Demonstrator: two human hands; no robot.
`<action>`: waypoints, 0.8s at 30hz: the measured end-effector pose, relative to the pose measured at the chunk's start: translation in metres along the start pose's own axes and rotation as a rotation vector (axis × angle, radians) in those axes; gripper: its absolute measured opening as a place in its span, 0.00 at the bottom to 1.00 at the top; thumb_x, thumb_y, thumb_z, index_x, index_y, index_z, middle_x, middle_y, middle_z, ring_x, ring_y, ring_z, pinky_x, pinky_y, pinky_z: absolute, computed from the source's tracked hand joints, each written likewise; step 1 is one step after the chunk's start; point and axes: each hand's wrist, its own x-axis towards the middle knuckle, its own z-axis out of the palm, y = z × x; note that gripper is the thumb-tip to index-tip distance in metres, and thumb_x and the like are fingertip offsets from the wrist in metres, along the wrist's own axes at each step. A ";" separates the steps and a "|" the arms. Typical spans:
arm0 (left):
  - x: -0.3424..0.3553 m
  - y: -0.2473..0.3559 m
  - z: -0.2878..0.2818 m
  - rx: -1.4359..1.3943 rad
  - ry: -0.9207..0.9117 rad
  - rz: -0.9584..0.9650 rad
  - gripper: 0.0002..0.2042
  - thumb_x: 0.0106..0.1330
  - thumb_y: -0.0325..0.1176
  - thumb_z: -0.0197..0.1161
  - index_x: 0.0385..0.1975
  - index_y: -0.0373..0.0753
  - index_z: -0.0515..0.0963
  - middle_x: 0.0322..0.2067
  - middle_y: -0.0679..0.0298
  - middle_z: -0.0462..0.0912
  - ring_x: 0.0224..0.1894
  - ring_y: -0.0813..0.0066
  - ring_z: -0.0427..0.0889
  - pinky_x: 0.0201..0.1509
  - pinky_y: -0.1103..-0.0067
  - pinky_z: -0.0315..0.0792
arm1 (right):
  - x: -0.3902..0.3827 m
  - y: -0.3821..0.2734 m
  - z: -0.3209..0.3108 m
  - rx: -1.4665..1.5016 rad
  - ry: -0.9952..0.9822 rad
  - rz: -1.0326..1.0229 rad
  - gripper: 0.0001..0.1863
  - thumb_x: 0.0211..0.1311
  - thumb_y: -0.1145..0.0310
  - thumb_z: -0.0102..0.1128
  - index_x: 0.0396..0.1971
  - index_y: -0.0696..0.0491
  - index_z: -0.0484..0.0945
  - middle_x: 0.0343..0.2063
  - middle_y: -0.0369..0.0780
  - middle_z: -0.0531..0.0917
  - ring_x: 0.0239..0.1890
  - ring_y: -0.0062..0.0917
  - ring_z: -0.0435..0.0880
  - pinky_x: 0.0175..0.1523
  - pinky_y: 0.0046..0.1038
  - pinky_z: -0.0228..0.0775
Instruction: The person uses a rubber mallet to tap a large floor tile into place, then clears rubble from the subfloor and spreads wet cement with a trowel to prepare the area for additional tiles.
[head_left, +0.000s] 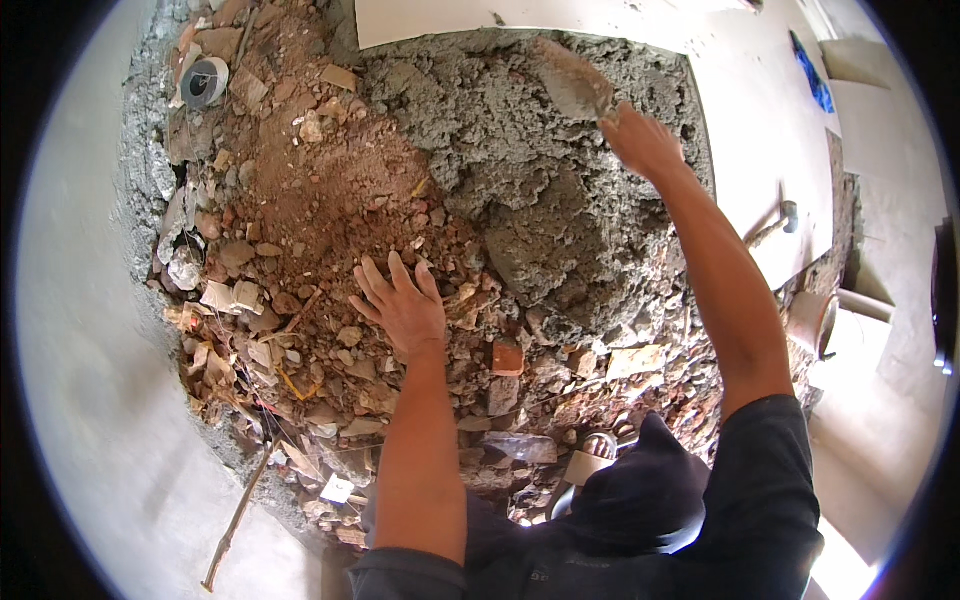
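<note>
My left hand [402, 301] lies flat, fingers spread, on the reddish brick rubble [300, 200] near the middle of the pile. My right hand [640, 140] reaches far forward and grips the handle of a trowel [572, 82], whose mortar-coated blade rests on the grey wet mortar [520, 170] spread over the upper right of the pile. The trowel blade lies close to the edge of a pale tile [480, 15] at the top.
Laid pale tiles [770, 130] border the mortar on the right, with a hammer [775, 225] lying on them. A tape roll [205, 82] sits at the upper left of the rubble. A stick [235, 520] lies on the smooth floor lower left. A bucket [815, 320] stands at right.
</note>
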 end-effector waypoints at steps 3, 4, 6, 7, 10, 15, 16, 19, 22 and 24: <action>0.000 -0.001 0.001 -0.003 0.000 0.003 0.23 0.73 0.54 0.37 0.61 0.50 0.64 0.66 0.56 0.53 0.72 0.57 0.44 0.73 0.51 0.40 | -0.054 0.019 -0.003 0.475 -0.072 0.181 0.23 0.70 0.50 0.42 0.42 0.58 0.71 0.20 0.38 0.74 0.18 0.24 0.74 0.23 0.29 0.72; 0.000 -0.001 0.001 -0.012 0.031 0.012 0.24 0.73 0.55 0.36 0.61 0.50 0.64 0.66 0.56 0.52 0.72 0.57 0.43 0.73 0.51 0.40 | -0.081 0.033 -0.005 0.659 -0.081 0.265 0.22 0.70 0.51 0.44 0.42 0.59 0.71 0.21 0.39 0.75 0.19 0.24 0.74 0.23 0.29 0.73; 0.000 -0.001 0.002 0.005 -0.014 0.000 0.25 0.73 0.55 0.35 0.62 0.49 0.63 0.67 0.55 0.50 0.72 0.58 0.42 0.73 0.51 0.40 | -0.096 0.049 -0.006 0.947 -0.076 0.373 0.23 0.69 0.51 0.45 0.41 0.59 0.71 0.21 0.40 0.75 0.18 0.23 0.74 0.21 0.27 0.72; 0.000 -0.001 0.002 -0.004 0.027 0.018 0.25 0.74 0.55 0.35 0.62 0.49 0.63 0.67 0.55 0.51 0.72 0.58 0.42 0.73 0.51 0.40 | -0.096 0.051 0.002 1.050 -0.060 0.399 0.23 0.69 0.49 0.45 0.41 0.58 0.70 0.21 0.40 0.74 0.17 0.23 0.74 0.19 0.26 0.71; -0.001 -0.001 0.002 0.000 0.033 0.025 0.24 0.74 0.54 0.36 0.61 0.49 0.64 0.66 0.56 0.51 0.72 0.58 0.44 0.73 0.51 0.41 | -0.060 0.035 0.030 0.880 -0.042 0.255 0.22 0.69 0.51 0.44 0.41 0.59 0.69 0.22 0.39 0.74 0.16 0.22 0.73 0.18 0.26 0.71; -0.001 0.000 0.000 0.023 0.016 0.025 0.24 0.73 0.54 0.36 0.60 0.48 0.65 0.67 0.56 0.50 0.72 0.57 0.43 0.73 0.52 0.39 | -0.012 -0.031 0.051 0.571 -0.024 -0.020 0.23 0.70 0.53 0.43 0.36 0.62 0.73 0.24 0.43 0.75 0.20 0.27 0.77 0.23 0.34 0.75; -0.001 0.001 -0.001 0.031 0.002 0.022 0.24 0.73 0.54 0.36 0.61 0.47 0.65 0.67 0.55 0.50 0.72 0.57 0.43 0.74 0.52 0.39 | -0.011 -0.042 0.045 0.362 0.019 -0.215 0.23 0.70 0.53 0.42 0.36 0.62 0.73 0.24 0.43 0.76 0.22 0.28 0.78 0.24 0.35 0.75; -0.001 0.002 -0.004 0.009 -0.046 -0.008 0.29 0.72 0.58 0.32 0.63 0.46 0.63 0.68 0.56 0.49 0.73 0.60 0.40 0.74 0.54 0.37 | -0.021 -0.058 0.014 -0.002 -0.083 -0.445 0.23 0.72 0.53 0.40 0.39 0.60 0.73 0.25 0.43 0.76 0.24 0.26 0.79 0.25 0.35 0.76; 0.000 0.004 -0.004 0.007 -0.014 -0.006 0.29 0.73 0.58 0.32 0.63 0.46 0.64 0.68 0.57 0.49 0.73 0.60 0.42 0.74 0.53 0.37 | -0.018 -0.048 -0.022 -0.018 -0.256 -0.342 0.15 0.68 0.70 0.40 0.40 0.61 0.77 0.29 0.47 0.82 0.30 0.32 0.85 0.35 0.32 0.83; -0.001 0.004 -0.001 0.034 0.001 -0.008 0.28 0.73 0.58 0.32 0.62 0.46 0.64 0.68 0.57 0.50 0.72 0.60 0.43 0.74 0.53 0.38 | -0.004 -0.034 -0.033 -0.110 -0.146 -0.380 0.14 0.69 0.69 0.41 0.43 0.60 0.75 0.29 0.47 0.82 0.30 0.30 0.84 0.34 0.32 0.83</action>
